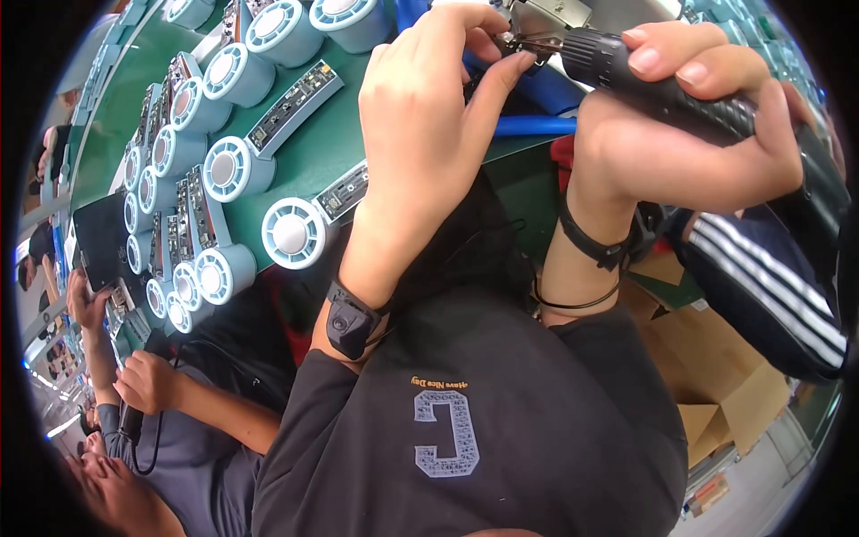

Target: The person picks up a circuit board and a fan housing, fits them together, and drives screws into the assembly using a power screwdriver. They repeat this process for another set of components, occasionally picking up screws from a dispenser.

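My right hand (689, 148) is wrapped around a black electric screwdriver (598, 59), held nearly level with its bit pointing left. At the bit's tip, the thumb and fingers of my left hand (420, 121) are pinched together. Whatever lies between them is too small and too covered to name. Just beyond the fingertips is a metal piece (559, 11), partly cut off by the upper edge. Beside my left forearm lies a light-blue part with a round vented end (293, 233) and a circuit board along its arm. My wrist hides some of that board.
Several similar light-blue parts (234, 168) stand in rows on the green table (309, 134). A blue bar (534, 125) lies below my hands. At left, a co-worker's hands (148, 380) hold a dark tool. An open cardboard box (729, 367) stands lower right, near a striped sleeve (761, 277).
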`<state>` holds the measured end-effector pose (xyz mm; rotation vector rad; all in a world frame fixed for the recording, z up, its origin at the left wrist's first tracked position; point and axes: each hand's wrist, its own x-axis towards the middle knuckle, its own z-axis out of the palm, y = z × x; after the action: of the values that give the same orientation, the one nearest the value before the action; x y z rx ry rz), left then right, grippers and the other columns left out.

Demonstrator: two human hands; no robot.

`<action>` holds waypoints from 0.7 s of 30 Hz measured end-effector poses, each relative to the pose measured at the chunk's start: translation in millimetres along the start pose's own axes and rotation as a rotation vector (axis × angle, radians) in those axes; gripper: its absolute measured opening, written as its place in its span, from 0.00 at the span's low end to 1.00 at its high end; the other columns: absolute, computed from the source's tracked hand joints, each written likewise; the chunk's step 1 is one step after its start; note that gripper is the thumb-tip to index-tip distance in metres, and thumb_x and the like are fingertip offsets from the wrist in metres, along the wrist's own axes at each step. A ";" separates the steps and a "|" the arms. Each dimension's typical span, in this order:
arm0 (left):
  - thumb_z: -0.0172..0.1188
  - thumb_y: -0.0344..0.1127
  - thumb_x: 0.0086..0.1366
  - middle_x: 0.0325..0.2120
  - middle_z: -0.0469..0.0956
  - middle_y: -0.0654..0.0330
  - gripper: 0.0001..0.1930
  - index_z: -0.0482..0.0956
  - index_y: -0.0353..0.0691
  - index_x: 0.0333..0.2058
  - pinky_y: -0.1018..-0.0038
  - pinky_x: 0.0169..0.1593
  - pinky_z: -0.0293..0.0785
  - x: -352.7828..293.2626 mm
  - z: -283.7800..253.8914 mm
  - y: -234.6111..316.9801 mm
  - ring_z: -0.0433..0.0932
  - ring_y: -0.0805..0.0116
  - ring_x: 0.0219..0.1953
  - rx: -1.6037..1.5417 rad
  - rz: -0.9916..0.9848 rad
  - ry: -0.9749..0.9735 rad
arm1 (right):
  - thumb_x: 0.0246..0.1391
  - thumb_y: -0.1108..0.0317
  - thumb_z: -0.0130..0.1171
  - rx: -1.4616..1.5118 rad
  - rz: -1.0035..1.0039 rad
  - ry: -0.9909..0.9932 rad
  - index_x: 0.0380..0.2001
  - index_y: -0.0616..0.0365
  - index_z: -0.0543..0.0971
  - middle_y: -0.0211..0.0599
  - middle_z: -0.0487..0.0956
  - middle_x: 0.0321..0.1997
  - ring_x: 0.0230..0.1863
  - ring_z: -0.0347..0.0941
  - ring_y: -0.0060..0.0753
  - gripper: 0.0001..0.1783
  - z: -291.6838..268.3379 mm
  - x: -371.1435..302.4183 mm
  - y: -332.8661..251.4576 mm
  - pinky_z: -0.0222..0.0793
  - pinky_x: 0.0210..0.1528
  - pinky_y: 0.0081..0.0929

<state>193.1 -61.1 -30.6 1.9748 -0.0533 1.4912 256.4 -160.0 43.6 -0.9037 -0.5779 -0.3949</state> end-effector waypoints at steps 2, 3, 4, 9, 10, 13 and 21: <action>0.76 0.31 0.61 0.34 0.82 0.59 0.18 0.80 0.40 0.48 0.67 0.39 0.72 11.3 -16.6 30.9 0.77 0.62 0.32 0.329 -0.451 -0.349 | 0.68 0.59 0.48 0.040 0.015 -0.018 0.40 0.56 0.72 0.27 0.67 0.20 0.17 0.64 0.27 0.12 -9.1 7.2 10.2 0.66 0.27 0.27; 0.76 0.31 0.61 0.34 0.82 0.59 0.18 0.80 0.40 0.48 0.67 0.39 0.72 10.1 -17.0 28.8 0.77 0.62 0.32 0.336 -0.455 -0.347 | 0.67 0.58 0.48 0.067 0.026 -0.032 0.40 0.56 0.72 0.27 0.67 0.20 0.17 0.64 0.28 0.12 -11.1 9.3 13.7 0.66 0.27 0.27; 0.76 0.31 0.60 0.34 0.83 0.59 0.18 0.81 0.40 0.48 0.70 0.38 0.73 7.7 -16.5 25.3 0.77 0.65 0.32 0.299 -0.450 -0.331 | 0.67 0.58 0.48 0.093 0.035 -0.045 0.40 0.56 0.72 0.27 0.67 0.20 0.17 0.64 0.28 0.13 -15.8 10.2 11.5 0.66 0.28 0.28; 0.78 0.32 0.56 0.33 0.83 0.63 0.18 0.83 0.42 0.45 0.70 0.38 0.72 1.4 -15.3 21.0 0.79 0.65 0.32 0.228 -0.392 -0.274 | 0.65 0.56 0.48 0.209 0.071 -0.099 0.40 0.55 0.72 0.27 0.68 0.21 0.18 0.64 0.29 0.14 -27.3 11.0 18.6 0.66 0.28 0.30; 0.78 0.34 0.55 0.33 0.82 0.64 0.19 0.83 0.44 0.44 0.68 0.39 0.70 0.9 -15.4 21.0 0.80 0.62 0.33 0.231 -0.369 -0.259 | 0.65 0.55 0.48 0.232 0.077 -0.110 0.39 0.55 0.72 0.27 0.68 0.21 0.18 0.64 0.29 0.14 -30.6 11.0 16.4 0.66 0.29 0.30; 0.77 0.32 0.55 0.32 0.81 0.63 0.15 0.85 0.43 0.41 0.68 0.38 0.70 -1.0 -18.1 16.8 0.79 0.62 0.32 0.240 -0.276 -0.251 | 0.64 0.54 0.48 0.299 0.097 -0.146 0.39 0.55 0.73 0.27 0.68 0.22 0.18 0.65 0.29 0.15 -38.1 13.6 14.9 0.67 0.29 0.32; 0.73 0.28 0.59 0.33 0.82 0.60 0.09 0.87 0.40 0.39 0.68 0.39 0.73 -10.1 -32.6 10.3 0.80 0.60 0.33 0.341 -0.196 -0.367 | 0.62 0.52 0.48 0.349 0.122 -0.142 0.38 0.52 0.71 0.27 0.68 0.22 0.19 0.64 0.29 0.15 -41.9 3.9 11.3 0.65 0.29 0.34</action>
<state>157.8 -55.8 -30.0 2.4285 0.2457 1.0507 278.2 -188.3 18.7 -0.6299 -0.6938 -0.1139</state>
